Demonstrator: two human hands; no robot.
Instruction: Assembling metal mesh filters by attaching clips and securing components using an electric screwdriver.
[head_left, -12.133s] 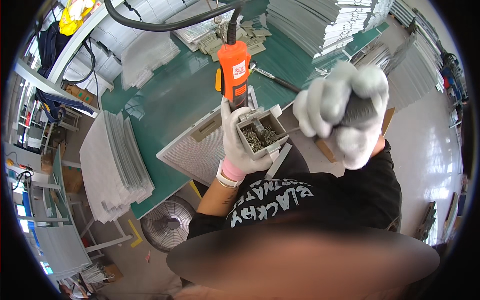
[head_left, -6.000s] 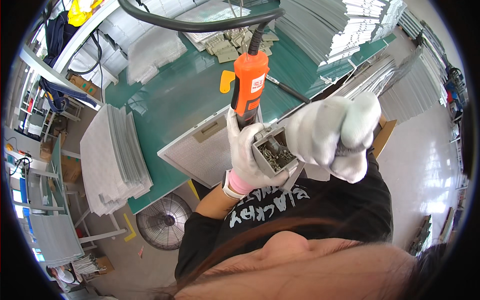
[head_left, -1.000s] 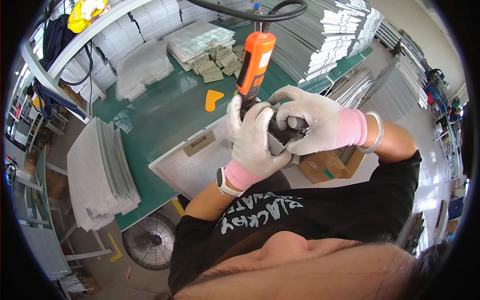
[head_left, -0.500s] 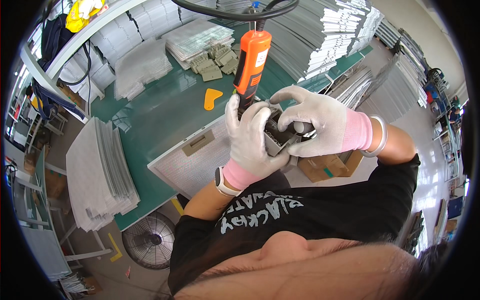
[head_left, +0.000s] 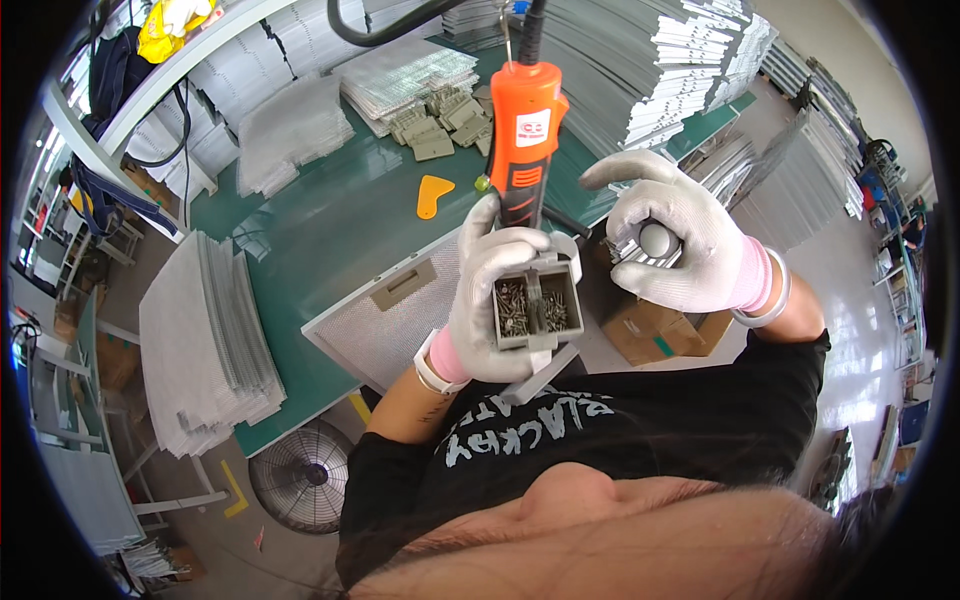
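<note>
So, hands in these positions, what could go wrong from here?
The open, two-compartment grey box in the left hand holds loose screws; a tilt or bump could spill them.
The orange power tool stands close above the box, so a sway or nudge might knock box or fingers.
The right hand has its index finger extended off the grey round-ended object, which might slip.
</note>
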